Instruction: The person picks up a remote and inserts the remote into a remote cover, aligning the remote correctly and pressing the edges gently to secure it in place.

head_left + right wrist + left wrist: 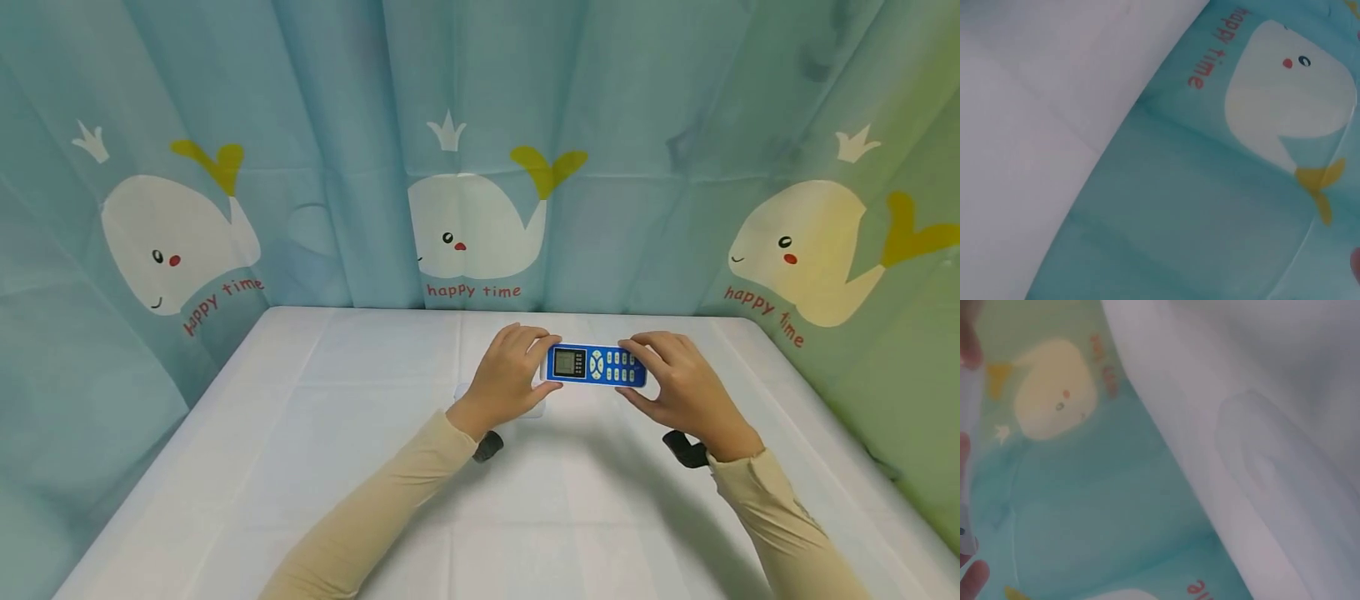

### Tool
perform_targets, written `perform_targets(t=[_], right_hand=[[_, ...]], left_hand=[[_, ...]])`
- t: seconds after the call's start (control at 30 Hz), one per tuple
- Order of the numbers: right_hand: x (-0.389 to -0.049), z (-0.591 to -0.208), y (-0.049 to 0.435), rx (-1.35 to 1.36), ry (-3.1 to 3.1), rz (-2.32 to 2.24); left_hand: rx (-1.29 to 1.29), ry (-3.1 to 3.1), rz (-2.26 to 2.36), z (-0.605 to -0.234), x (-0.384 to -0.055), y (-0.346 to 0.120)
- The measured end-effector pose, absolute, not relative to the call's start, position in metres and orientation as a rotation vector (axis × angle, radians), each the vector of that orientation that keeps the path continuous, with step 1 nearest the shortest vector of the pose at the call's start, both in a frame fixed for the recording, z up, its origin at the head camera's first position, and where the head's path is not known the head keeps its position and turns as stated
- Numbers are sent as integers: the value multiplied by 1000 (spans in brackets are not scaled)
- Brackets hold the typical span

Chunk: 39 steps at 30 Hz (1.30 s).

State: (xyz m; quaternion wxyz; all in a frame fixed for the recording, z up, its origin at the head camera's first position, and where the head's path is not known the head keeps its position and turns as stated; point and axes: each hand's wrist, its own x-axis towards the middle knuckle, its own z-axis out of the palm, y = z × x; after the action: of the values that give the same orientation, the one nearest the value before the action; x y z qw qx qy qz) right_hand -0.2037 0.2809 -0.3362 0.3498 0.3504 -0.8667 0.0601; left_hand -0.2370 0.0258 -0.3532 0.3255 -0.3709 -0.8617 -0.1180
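Observation:
A remote control (597, 366) with a blue face, pale buttons and a small grey display is held up sideways over the table, its face toward the head camera. My left hand (512, 375) pinches its display end between thumb and fingers. At the opposite end, my right hand (678, 383) grips it the same way, fingers along the top edge and thumb below. In the left wrist view, only the white side of the remote control (969, 419) and some fingertips (974, 581) show at the left border. One fingertip (1356, 265) peeks in at the right wrist view's border.
A pale, flat, clear-looking item (536, 411) lies on the white-covered table (315, 433), partly hidden behind the left hand; its outline (1272, 462) shows in the left wrist view. A blue-green curtain (337, 150) with whale prints hangs around the table's back and sides. Black wrist devices (487, 447) sit under both wrists.

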Motion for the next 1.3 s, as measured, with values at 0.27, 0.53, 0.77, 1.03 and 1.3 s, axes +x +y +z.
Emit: perform_targets(t=[0.27, 0.53, 0.77, 1.03, 1.3], right_hand=[[-205, -334, 258, 865, -2298, 114], [-210, -332, 242, 854, -2283, 101], [-208, -333, 237, 838, -2269, 164], [-208, -333, 239, 877, -2245, 230], [-209, -333, 242, 918, -2205, 308]], left_hand=[[-970, -2262, -351, -346, -236, 7], [-950, -2256, -262, -338, -236, 1], [-977, -2270, -350, -340, -237, -2], [-1043, -2147, -345, -339, -242, -5], [-1150, -2113, -402, -331, -243, -14]])
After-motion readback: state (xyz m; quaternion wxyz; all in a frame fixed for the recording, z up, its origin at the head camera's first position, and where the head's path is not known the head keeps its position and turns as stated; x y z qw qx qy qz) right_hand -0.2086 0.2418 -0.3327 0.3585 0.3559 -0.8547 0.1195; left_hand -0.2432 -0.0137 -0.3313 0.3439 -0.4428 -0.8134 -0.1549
